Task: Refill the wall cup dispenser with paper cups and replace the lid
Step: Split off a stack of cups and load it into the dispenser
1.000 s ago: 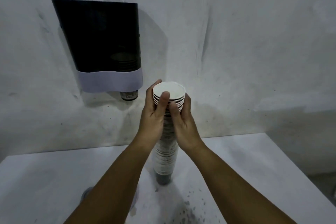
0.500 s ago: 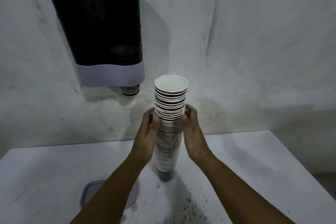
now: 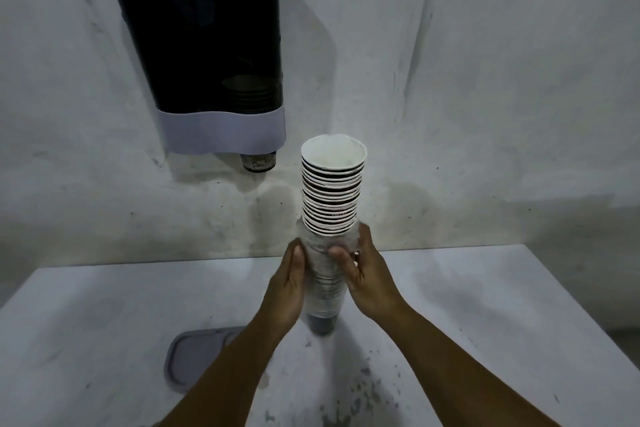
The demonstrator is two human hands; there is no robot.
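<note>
Dim, greyish light from above; the dispenser (image 3: 207,45) throws a soft shadow rightward on the wall (image 3: 485,80). Hands slightly motion-blurred, frame edges bend with wide-angle distortion.

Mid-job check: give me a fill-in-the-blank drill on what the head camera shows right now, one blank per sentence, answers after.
1. Both hands, the left hand and the right hand, grip the stack of paper cups around its ____ half.
2. The grey lid lies flat on the ____.
3. The dispenser hangs on the ____.
4. One cup pokes out of the dispenser's ____ end.

Missing words: lower; table; wall; bottom
</note>
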